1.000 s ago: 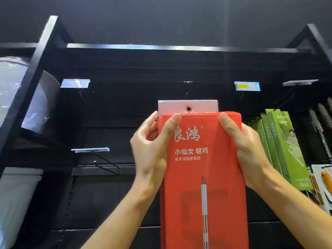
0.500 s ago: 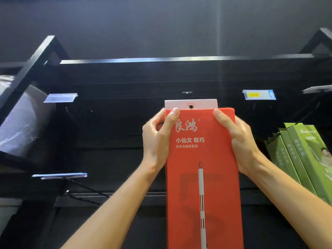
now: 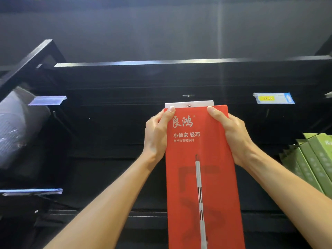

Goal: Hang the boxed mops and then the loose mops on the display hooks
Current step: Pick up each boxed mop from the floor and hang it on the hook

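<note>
A tall red mop box (image 3: 201,168) with white Chinese lettering stands upright in front of the black display wall. My left hand (image 3: 157,133) grips its upper left edge and my right hand (image 3: 230,135) grips its upper right edge. A white hang tab (image 3: 197,103) with a metal eyelet sticks up from the box top. The tip of a display hook (image 3: 188,95) shows just above the eyelet, a little apart from it. The box's lower end runs out of view.
Green boxed mops (image 3: 312,159) hang in a row at the right. A price tag holder (image 3: 273,98) marked 36.00 sits upper right; clear tag holders (image 3: 47,100) at left. A wrapped grey roll (image 3: 16,126) lies on the left shelf.
Both hands have lifted the red box; its eyelet has come up close under the hook tip. My view has tilted upward, so the shelves and green boxes sit lower in the picture.
</note>
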